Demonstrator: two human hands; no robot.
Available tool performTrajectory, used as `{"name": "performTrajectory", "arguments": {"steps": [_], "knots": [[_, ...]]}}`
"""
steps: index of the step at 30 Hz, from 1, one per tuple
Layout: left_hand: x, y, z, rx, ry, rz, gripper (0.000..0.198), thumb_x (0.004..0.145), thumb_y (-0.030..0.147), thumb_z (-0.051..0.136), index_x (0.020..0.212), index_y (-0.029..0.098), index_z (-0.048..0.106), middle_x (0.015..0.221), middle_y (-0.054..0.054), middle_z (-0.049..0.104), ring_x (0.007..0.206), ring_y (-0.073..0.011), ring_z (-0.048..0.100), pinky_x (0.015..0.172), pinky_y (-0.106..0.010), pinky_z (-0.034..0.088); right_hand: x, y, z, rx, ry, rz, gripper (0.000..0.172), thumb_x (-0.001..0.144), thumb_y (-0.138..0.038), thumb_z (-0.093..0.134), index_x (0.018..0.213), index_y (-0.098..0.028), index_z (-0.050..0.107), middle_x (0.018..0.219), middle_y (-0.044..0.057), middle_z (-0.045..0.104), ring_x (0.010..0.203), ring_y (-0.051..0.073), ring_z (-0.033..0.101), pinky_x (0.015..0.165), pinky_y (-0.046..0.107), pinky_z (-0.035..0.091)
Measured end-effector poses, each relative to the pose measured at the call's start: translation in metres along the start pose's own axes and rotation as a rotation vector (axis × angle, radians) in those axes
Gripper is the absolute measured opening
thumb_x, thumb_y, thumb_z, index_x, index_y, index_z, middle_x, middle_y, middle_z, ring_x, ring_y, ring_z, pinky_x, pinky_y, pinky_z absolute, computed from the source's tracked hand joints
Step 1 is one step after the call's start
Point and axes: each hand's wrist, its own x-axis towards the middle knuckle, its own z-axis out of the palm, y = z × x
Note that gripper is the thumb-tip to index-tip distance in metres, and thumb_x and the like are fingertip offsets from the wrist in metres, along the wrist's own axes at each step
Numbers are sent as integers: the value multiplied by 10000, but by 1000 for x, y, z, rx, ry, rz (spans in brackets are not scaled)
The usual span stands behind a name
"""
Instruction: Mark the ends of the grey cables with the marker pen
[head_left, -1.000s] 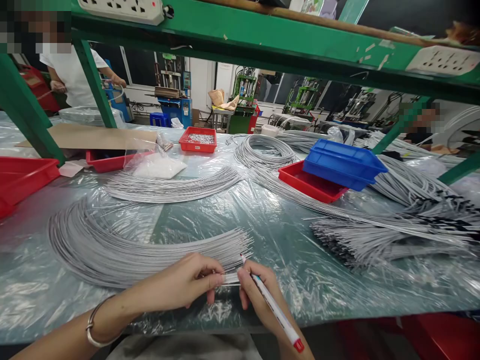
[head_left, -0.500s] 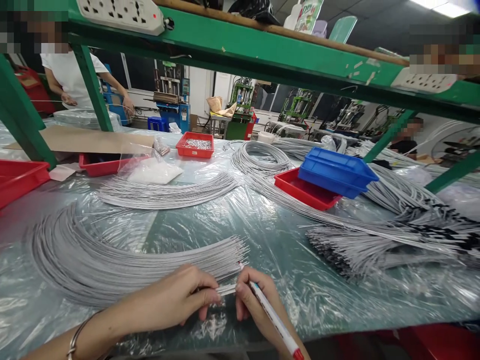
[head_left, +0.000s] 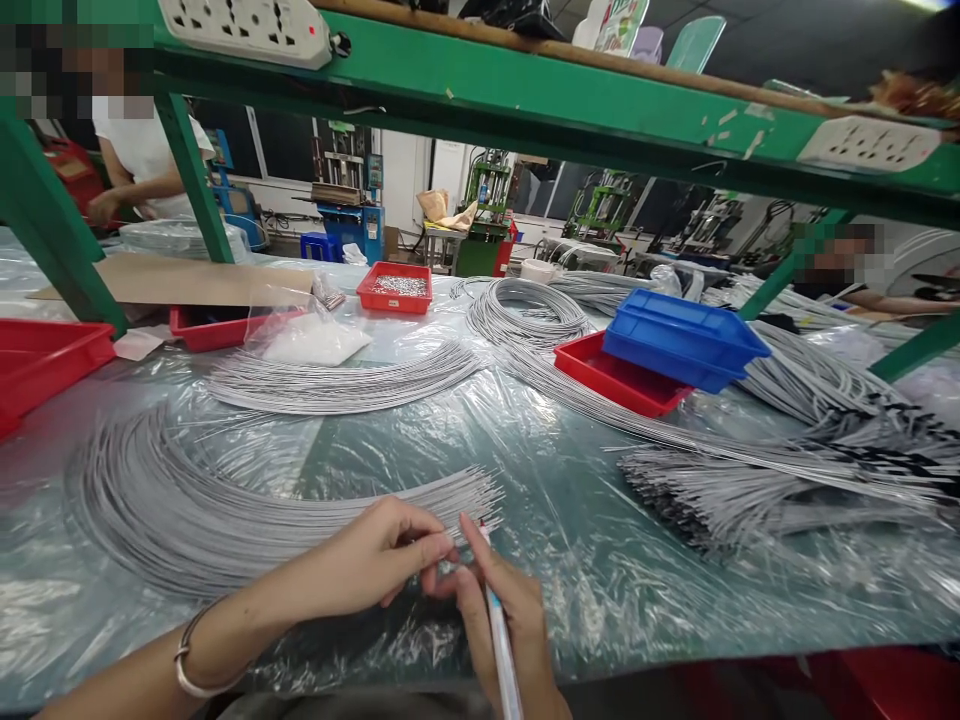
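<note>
A curved bundle of thin grey cables (head_left: pixel 225 520) lies on the plastic-covered table (head_left: pixel 570 520) in front of me. My left hand (head_left: pixel 375 560) pinches the ends of a few cables near the bundle's right tip. My right hand (head_left: pixel 502 610) holds a white marker pen (head_left: pixel 501 650), its tip up at the cable ends, right beside my left fingertips. The two hands touch at the fingers.
More grey cable bundles (head_left: pixel 337 380) and a coil (head_left: pixel 525 310) lie farther back. A blue bin (head_left: pixel 682 340) sits on a red tray (head_left: pixel 615 375). Red trays (head_left: pixel 395 287) stand at left and centre. A green shelf beam (head_left: pixel 480 100) runs overhead. Other people work behind.
My right hand has moved left against my left fingers, and the pen has turned more upright. The cable ends that stuck out between the hands are now covered.
</note>
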Motion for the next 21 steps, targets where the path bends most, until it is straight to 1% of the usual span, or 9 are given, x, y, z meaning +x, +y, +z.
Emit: {"name": "performTrajectory", "arguments": {"steps": [2,4,6,7,10,14,16,19,21], "knots": [[-1,3,1,33,-1,-6,426,933,487,479,776,119,624,686,-5,605,418,-41,404,393,-160,282,5,-4,-4,10,17,58,294,909,-296,565,1178,-215,649,662,0,686,583,153,621,632,252,478],[-4,5,2,89,-25,-15,411,942,462,470,783,119,632,684,-10,615,429,-47,419,409,-161,291,11,-6,-11,16,-55,130,186,889,-367,584,909,-196,653,564,-24,604,499,123,537,535,221,409],[-6,6,3,141,-74,-17,393,945,436,467,779,121,633,688,-14,623,442,-55,436,423,-163,305,18,-7,-17,20,-227,189,322,883,-431,569,671,-193,527,473,-50,475,423,90,408,456,213,303],[-8,6,3,163,-101,-19,391,945,426,466,762,121,628,679,-15,620,446,-58,443,430,-164,313,20,-7,-18,28,-324,209,384,895,-453,536,620,-194,466,449,-57,422,405,82,358,439,216,265],[-9,5,3,153,-172,-49,389,945,429,463,764,124,622,682,-20,623,448,-60,457,439,-164,326,25,-6,-20,51,-503,241,428,931,-475,430,605,-198,414,440,-57,372,399,81,318,430,222,234],[-7,1,2,41,-136,-136,324,911,455,505,856,144,578,818,-30,653,470,-67,498,417,-166,316,25,-5,-17,7,-455,250,415,918,-467,427,604,-200,385,476,-54,348,446,87,313,452,222,237],[-7,-2,5,65,-84,-160,360,892,512,511,844,157,548,717,0,605,471,-82,499,406,-169,300,24,-6,-16,-23,-408,241,400,905,-448,441,599,-196,388,485,-55,332,467,87,307,459,217,233],[-9,-16,8,173,-29,-169,445,886,606,465,823,172,542,498,55,435,427,-96,443,404,-178,270,21,-6,-15,-14,-371,211,363,879,-429,460,611,-186,431,481,-59,335,453,77,295,434,204,218],[-7,-33,7,201,13,-185,491,867,651,459,800,177,563,498,40,467,405,-97,416,402,-194,276,19,-4,-15,-15,-310,145,338,860,-443,485,646,-181,500,521,-44,411,474,79,363,443,188,268]]}}
